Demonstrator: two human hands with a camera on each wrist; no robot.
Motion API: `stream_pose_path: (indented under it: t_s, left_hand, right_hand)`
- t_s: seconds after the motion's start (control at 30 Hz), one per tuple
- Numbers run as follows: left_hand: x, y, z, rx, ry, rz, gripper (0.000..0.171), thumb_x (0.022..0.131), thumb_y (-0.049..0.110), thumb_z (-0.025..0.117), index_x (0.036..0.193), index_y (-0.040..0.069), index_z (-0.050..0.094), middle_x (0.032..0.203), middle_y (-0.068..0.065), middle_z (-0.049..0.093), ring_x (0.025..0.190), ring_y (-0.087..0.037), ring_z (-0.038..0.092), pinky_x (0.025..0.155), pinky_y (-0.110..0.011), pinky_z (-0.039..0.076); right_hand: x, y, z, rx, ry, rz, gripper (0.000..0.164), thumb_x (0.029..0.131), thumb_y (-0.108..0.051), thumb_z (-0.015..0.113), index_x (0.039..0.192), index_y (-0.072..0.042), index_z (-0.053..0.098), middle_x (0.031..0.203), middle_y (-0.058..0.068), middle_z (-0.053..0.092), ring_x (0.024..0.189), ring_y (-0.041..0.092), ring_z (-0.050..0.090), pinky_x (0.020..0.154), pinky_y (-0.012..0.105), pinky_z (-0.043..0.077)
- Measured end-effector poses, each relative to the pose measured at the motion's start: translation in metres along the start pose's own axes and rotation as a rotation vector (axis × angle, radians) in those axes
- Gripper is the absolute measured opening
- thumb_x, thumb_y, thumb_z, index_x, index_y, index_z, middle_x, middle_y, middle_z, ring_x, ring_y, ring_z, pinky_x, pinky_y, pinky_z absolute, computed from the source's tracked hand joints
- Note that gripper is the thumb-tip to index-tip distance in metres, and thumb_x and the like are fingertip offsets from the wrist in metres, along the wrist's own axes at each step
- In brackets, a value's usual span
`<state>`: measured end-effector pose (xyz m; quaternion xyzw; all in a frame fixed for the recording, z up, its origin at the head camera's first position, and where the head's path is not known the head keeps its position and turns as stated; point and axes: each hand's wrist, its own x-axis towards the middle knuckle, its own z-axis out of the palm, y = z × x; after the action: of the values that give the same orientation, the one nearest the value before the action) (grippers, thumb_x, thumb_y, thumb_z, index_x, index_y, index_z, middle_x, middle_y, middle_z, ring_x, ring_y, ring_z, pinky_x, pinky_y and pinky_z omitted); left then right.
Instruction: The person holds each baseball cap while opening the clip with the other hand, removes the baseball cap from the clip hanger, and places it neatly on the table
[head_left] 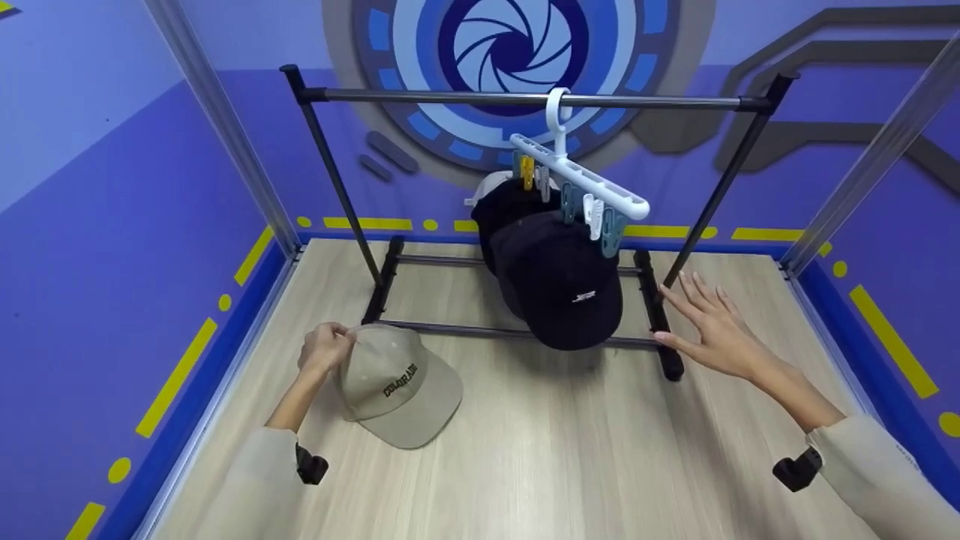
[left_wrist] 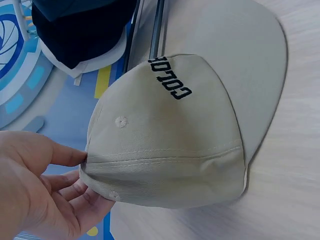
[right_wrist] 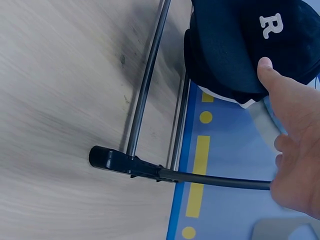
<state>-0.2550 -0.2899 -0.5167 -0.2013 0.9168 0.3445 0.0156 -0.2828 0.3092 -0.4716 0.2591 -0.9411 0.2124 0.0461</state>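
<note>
A beige baseball cap (head_left: 382,367) with dark COLORADO lettering is at the rack's left front, its brim toward the front right. My left hand (head_left: 324,347) pinches the back edge of its crown, thumb on the near side; the left wrist view shows the cap (left_wrist: 160,130) close up. Dark caps (head_left: 562,277) and a white one (head_left: 491,184) hang from a white clip hanger (head_left: 577,176). To the right of them, my right hand (head_left: 712,330) is held with fingers spread and straight, beside the rack's right leg, holding nothing.
The hanger hooks over the top bar of a dark metal rack (head_left: 450,97), which stands on a wood-look surface (head_left: 540,465). Blue and purple panels (head_left: 97,247) enclose the sides and back. Grey, white and yellow clips (head_left: 528,172) line the hanger.
</note>
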Motion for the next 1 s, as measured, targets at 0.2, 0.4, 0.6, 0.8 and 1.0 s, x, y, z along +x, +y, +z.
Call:
stream_pose_path:
  t_s: [0.2,0.4,0.6,0.8,1.0]
  left_hand:
    - [-0.005,-0.006,-0.004,0.034,0.015,-0.023,0.031,0.097,0.023,0.057,0.114,0.0,0.07,0.114,-0.021,0.072,0.101,-0.038,0.068,0.077,-0.049,0.053]
    - [-0.007,-0.008,-0.008,0.043,0.01,-0.037,0.033,0.098,0.024,0.055,0.116,0.0,0.068,0.113,-0.022,0.071,0.092,-0.033,0.067,0.07,-0.043,0.051]
    - [-0.003,0.001,-0.013,0.083,0.068,0.008,0.029,0.097,0.026,0.057,0.114,0.004,0.066,0.11,-0.02,0.072,0.095,-0.039,0.067,0.079,-0.051,0.05]
    - [-0.005,0.017,-0.012,0.125,0.198,0.164,0.029,0.095,0.016,0.057,0.118,0.0,0.066,0.109,-0.023,0.074,0.102,-0.046,0.069,0.089,-0.064,0.05]
    - [-0.016,0.046,-0.003,0.122,0.276,0.392,0.023,0.093,0.008,0.064,0.113,-0.001,0.07,0.099,-0.02,0.076,0.088,-0.039,0.073,0.077,-0.055,0.055]
  right_hand:
    - [-0.009,0.005,0.007,0.019,-0.009,0.014,0.075,0.097,-0.041,0.068,0.16,-0.015,0.036,0.167,0.03,0.014,0.156,0.05,0.008,0.121,0.072,0.005]
    - [-0.016,0.012,0.006,0.018,-0.025,0.028,0.076,0.097,-0.041,0.068,0.159,-0.013,0.036,0.166,0.031,0.016,0.155,0.05,0.009,0.12,0.072,0.005]
    - [-0.018,0.013,0.004,0.019,-0.023,0.035,0.076,0.097,-0.041,0.067,0.16,-0.014,0.034,0.166,0.031,0.016,0.155,0.051,0.009,0.121,0.071,0.005]
    - [-0.017,0.01,0.003,0.019,-0.036,0.044,0.075,0.098,-0.042,0.066,0.16,-0.013,0.034,0.166,0.032,0.016,0.155,0.052,0.009,0.121,0.071,0.004]
    - [-0.013,0.005,0.0,0.006,-0.048,0.051,0.074,0.099,-0.042,0.064,0.159,-0.011,0.035,0.166,0.031,0.017,0.154,0.052,0.01,0.122,0.07,0.003]
